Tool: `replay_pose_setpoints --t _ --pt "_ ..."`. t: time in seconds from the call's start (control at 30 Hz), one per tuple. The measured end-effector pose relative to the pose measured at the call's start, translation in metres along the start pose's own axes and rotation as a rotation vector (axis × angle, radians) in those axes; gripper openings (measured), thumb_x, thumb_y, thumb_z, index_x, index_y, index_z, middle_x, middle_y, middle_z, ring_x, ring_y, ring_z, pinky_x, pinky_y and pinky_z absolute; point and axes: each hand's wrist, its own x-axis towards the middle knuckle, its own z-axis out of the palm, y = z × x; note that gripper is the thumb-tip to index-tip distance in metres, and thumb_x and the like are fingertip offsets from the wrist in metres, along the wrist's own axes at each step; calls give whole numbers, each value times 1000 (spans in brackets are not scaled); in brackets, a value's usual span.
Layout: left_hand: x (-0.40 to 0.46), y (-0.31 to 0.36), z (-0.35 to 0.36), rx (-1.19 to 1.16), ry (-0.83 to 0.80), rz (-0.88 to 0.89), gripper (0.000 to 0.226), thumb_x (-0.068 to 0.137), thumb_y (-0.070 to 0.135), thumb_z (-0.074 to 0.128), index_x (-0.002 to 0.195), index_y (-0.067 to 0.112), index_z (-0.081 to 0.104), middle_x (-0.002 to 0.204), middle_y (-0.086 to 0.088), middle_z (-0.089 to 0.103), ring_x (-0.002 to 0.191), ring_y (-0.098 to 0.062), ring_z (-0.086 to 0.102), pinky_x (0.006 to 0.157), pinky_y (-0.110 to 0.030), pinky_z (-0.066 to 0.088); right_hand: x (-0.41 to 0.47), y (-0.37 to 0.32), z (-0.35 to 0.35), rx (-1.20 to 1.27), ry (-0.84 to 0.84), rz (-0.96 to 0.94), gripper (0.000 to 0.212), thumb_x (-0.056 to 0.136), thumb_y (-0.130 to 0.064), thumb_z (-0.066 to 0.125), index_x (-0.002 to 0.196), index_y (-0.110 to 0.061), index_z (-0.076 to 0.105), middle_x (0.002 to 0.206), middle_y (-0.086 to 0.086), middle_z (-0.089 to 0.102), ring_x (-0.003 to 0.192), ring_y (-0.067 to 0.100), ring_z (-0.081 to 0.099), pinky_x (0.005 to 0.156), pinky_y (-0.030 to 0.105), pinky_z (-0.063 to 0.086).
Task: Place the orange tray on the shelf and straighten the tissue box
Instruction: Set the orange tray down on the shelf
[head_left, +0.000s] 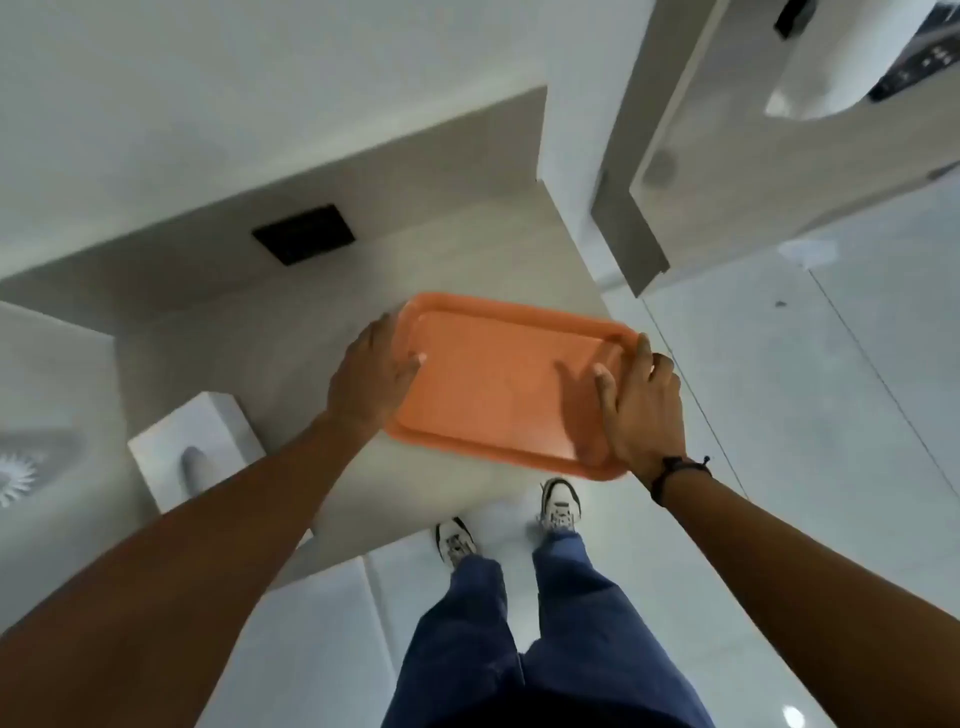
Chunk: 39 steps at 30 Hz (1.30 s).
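Note:
The orange tray is flat and rectangular, held level over the beige shelf top near its right front corner. My left hand grips the tray's left short edge, thumb on top. My right hand grips the right short edge, thumb resting inside the rim. A white tissue box stands on the shelf to the left, turned at an angle to the shelf edge, partly covered by my left forearm.
A black square plate is set in the shelf's back wall. A white counter with a basin lies at the upper right. Glossy white floor spreads to the right; my feet stand below the tray.

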Motion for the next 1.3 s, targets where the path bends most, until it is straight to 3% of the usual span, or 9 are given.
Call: replay_pose_setpoints --t 0.13,0.27,0.4,0.9,1.1,1.3 --pt "0 -10 17 -15 -41 -139 81 106 47 62 167 6 27 157 -27 50 143 -45 51 114 -56 46 -15 18 28 34 -7 201 71 113 -44 46 165 0 27 148 31 47 129 52 54 105 62 54" --pt "4 -10 24 -99 67 -140 39 107 28 59 140 7 61 128 -22 71 120 -45 65 102 -51 53 -6 19 39 138 21 303 45 115 -13 43 157 1 37 147 29 51 129 51 59 108 60 54" --pt "11 -14 29 -155 128 -228 28 107 15 57 131 6 67 122 -22 75 116 -47 67 99 -51 53 5 14 43 168 2 341 41 113 -9 42 154 -2 38 150 25 54 130 49 62 111 65 56" --pt "1 -84 4 -273 334 -503 31 112 16 53 140 7 63 128 -17 73 119 -39 69 103 -49 56 102 -89 79 43 -83 55 37 115 -10 35 150 -4 43 147 24 59 129 48 63 110 61 56" --pt "0 -112 -8 -293 367 -554 31 112 18 51 137 5 63 124 -19 74 114 -40 70 99 -50 59 126 -133 98 6 -111 -35 39 112 -7 37 150 -3 44 147 27 58 129 51 62 108 59 53" --pt "8 -129 -14 -336 374 -539 36 113 17 50 144 3 60 132 -21 72 121 -41 68 105 -54 56 133 -148 106 16 -123 -81 43 112 -6 36 155 -5 41 149 26 56 132 51 59 109 60 52"
